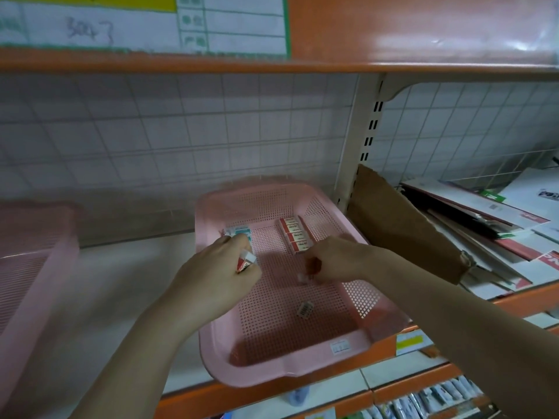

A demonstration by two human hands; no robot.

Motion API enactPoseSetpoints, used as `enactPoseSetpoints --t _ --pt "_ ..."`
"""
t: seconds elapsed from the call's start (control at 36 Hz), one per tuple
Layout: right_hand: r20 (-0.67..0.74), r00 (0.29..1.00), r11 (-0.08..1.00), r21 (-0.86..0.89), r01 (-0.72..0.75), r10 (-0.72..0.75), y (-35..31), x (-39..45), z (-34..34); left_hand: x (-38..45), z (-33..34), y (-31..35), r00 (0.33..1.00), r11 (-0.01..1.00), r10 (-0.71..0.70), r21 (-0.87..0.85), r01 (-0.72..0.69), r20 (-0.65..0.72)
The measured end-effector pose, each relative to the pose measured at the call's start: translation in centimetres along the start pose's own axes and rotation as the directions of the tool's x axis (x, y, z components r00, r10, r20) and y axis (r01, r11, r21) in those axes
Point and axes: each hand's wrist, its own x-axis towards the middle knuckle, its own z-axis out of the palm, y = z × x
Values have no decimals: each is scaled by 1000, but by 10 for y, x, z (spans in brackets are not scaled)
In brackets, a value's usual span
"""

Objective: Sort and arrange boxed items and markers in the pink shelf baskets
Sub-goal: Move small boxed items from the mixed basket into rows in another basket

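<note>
A pink perforated basket [357, 294] sits on the shelf, tilted toward me. Along its far right side stands a row of several small red-and-white boxes [295, 235]. A teal-and-white box [239, 230] lies at its far left. My left hand [216, 276] grips a red-and-white box [245, 260] over the basket's left side. My right hand [335, 258] reaches in from the right with curled fingers, pinching something small and blurred, possibly red, just above a small pale item [303, 278]. One small barcoded box [305, 309] lies loose on the basket floor.
A second pink basket [27, 267] stands at the far left. A brown cardboard sheet [402, 228] and flattened cartons [496, 231] fill the bay to the right. An orange shelf [272, 60] hangs overhead. Packaged goods [429, 397] line the shelf below.
</note>
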Motion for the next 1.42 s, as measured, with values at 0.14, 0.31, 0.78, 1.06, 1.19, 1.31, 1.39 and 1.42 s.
enactPoseSetpoints --t 0.14,0.31,0.78,1.06,1.19,1.31,1.39,1.42 --pt "3 1000 1000 -7 -9 9 -1 5 -2 0 0 -1 1000 1000 -4 4 4 4" --pt "56 998 998 59 -38 35 -1 11 -3 -1 -2 -1 1000 1000 -19 15 19 13" --pt "-14 980 977 81 -198 199 -17 18 0 -2 -6 -3 999 999 -34 5 35 -18" --pt "245 946 920 276 -277 211 -20 8 1 -4 -7 -5 999 999 -36 3 36 -30" --pt "155 984 967 227 -118 84 -26 10 6 -4 -5 -2 999 1000 -26 1 26 -18" --pt "-93 992 996 -16 -91 89 -27 12 11 -4 -6 -3 999 999 -35 0 35 -16" --pt "-210 977 963 -252 -100 46 -23 16 16 -5 -6 -4 999 999 -38 -2 38 -21" --pt "-217 976 959 -272 -86 26 -22 16 17 -5 -6 -4 999 999 -34 2 34 -22"
